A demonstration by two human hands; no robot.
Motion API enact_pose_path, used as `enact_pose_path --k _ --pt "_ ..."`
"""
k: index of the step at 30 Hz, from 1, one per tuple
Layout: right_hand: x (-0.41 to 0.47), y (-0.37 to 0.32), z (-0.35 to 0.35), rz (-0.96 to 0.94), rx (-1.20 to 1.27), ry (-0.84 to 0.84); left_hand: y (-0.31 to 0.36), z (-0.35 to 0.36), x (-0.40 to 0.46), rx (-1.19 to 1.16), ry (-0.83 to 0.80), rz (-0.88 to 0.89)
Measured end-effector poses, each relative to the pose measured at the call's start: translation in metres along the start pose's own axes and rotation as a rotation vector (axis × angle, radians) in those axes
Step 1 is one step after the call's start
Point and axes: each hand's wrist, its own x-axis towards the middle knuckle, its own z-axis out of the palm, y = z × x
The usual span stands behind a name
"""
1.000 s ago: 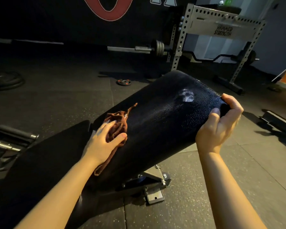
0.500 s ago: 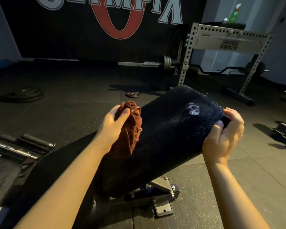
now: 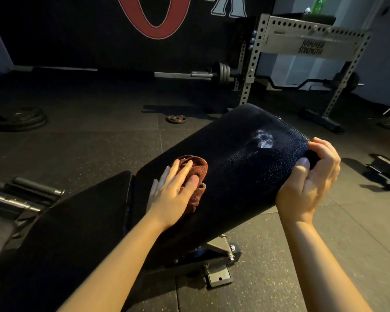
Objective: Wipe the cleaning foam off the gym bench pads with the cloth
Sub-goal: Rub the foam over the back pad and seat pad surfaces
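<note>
1. The left hand (image 3: 175,188) lies flat, fingers spread and nearly straight, pressing the rust-brown cloth (image 3: 195,174) onto the lower part of the tilted back pad (image 3: 234,176); the cloth is bunched under the palm, not spread out.
2. The right hand (image 3: 311,176) curls round the pad's upper right edge, thumb on the face and fingers wrapped behind — it looks to be steadying the bench.
3. A white patch of foam (image 3: 263,138) sits near the top of the pad, at about 1 o'clock from the cloth and well apart from it, just beside the right hand at its 10 o'clock.
4. My reading: the work is partly done. The pad between cloth and foam shines wet with only fine specks, so it seems wiped, but that top patch is left.
5. The seat pad (image 3: 81,221), at 7 o'clock from the cloth, is dark; whether any foam lies on it cannot be told.
6. Containers: none near the hands. A green bottle (image 3: 319,3) stands on top of the rack (image 3: 302,45) at 12 o'clock, far off; its contents are not visible.
</note>
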Motion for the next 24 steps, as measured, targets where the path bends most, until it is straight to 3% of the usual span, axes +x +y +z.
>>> enact_pose_path --k 6,11,13,15,17,20,24 --pt "0.003 0.007 0.009 -0.062 0.042 0.036 -0.012 -0.005 0.048 -0.025 -0.009 0.022" --pt "0.004 0.009 0.011 -0.070 0.050 0.033 -0.051 -0.013 0.103 -0.173 0.119 -0.166" --pt "0.003 0.009 0.010 -0.064 0.044 0.035 -0.056 -0.016 0.098 -0.210 0.107 -0.192" --pt "0.004 0.009 0.010 -0.061 0.049 0.034 -0.051 -0.017 0.072 -0.302 0.015 -0.106" --pt "0.004 0.009 0.010 -0.071 0.052 0.029 -0.048 -0.020 0.029 -0.304 0.031 -0.028" --pt "0.002 0.010 0.009 -0.071 0.050 0.055 -0.055 -0.015 -0.030 -0.253 0.121 -0.133" --pt "0.001 0.010 0.014 -0.070 0.084 0.089 -0.034 -0.014 0.001 -0.146 0.083 -0.172"
